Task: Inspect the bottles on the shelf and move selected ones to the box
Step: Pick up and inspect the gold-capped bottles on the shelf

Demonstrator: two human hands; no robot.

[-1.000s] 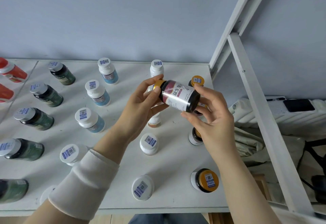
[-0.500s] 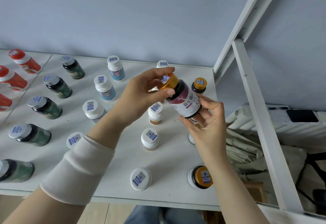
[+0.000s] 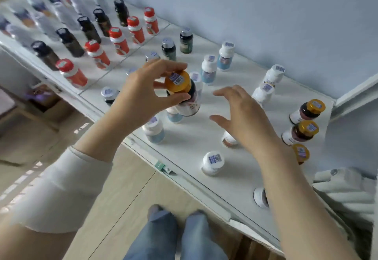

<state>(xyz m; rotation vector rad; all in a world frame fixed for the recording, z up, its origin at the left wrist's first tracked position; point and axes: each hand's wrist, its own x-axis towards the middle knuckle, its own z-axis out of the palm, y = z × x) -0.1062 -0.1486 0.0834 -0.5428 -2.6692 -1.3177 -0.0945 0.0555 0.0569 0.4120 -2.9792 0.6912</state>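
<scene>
A view down from my head onto a long white shelf [image 3: 194,143] set against a pale blue wall [image 3: 266,14]. The whole scene is tilted and the far left end is blurred.

My left hand [image 3: 141,96], with a pushed-back white sleeve [image 3: 61,190] on the forearm, grasps a dark brown bottle with a gold screw cap [image 3: 180,88]. My thumb lies along the cap's near edge and my fingers curl over its far edge. The bottle hangs roughly upright from that grip above the middle of the shelf, in front of the bottles standing there. A blue-and-white barcode sticker sits on top of its cap, and a white label wraps its lower part.

My right hand [image 3: 243,116] is released and holds nothing. It hovers just to the right of the bottle, apart from it, fingers spread and loosely bent.

Standing on the shelf:
- Gold-capped brown bottles [image 3: 308,110] in a column at the right end, the nearest partly hidden by my right forearm.
- White bottles with blue labels [image 3: 208,69] behind my hands.
- Dark green bottles with silver caps [image 3: 168,48] further back.
- Orange-red bottles [image 3: 118,41] in a line to the left.
- Black-capped dark bottles [image 3: 69,41] beyond those.
- One white-capped bottle [image 3: 212,162] near the front edge.

Below the shelf edge are a pale wooden floor [image 3: 126,188] and my legs in blue jeans [image 3: 176,235].
</scene>
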